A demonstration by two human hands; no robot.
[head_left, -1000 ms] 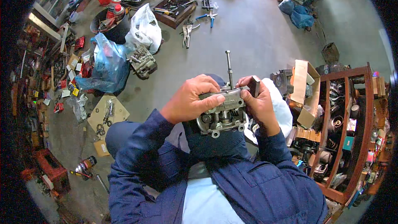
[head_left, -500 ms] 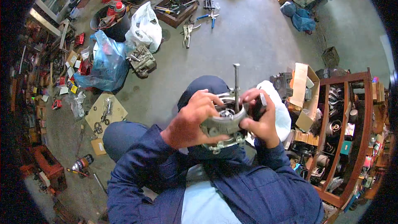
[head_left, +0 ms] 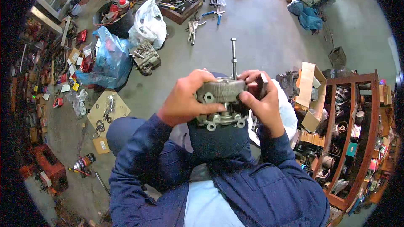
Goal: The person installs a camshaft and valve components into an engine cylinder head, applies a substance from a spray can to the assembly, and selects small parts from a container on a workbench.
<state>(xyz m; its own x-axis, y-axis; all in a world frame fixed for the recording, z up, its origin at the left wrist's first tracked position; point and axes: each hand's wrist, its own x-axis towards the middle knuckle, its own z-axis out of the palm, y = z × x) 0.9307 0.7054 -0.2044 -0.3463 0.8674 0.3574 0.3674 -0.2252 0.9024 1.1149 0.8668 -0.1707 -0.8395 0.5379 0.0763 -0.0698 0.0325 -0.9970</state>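
Note:
Between my hands, above my lap, is a grey metal engine cylinder head [head_left: 221,91] with a finned side and round bolt lugs along its lower edge. My left hand [head_left: 183,98] is closed round its left side, thumb lying across the front. On the right side my right hand [head_left: 268,107] grips it, thumb pressed near the fins. A dark flat piece [head_left: 264,83] shows by the right fingers; what it is I cannot make out. A long steel bolt [head_left: 234,58] stands upright out of the top of the part, beside the right fingertips.
Ahead on the floor lie locking pliers [head_left: 193,32], blue-handled pliers [head_left: 218,13] and a tool box [head_left: 181,16]. Plastic bags [head_left: 110,65] and another engine part [head_left: 145,57] sit to the left. A wooden rack [head_left: 365,143] of parts and a cardboard box [head_left: 309,88] stand at right.
The cylinder head has been raised away from me and tilted, so its finned side faces me instead of its round opening. Both hands moved with it, still gripping. The bolt now shows more length.

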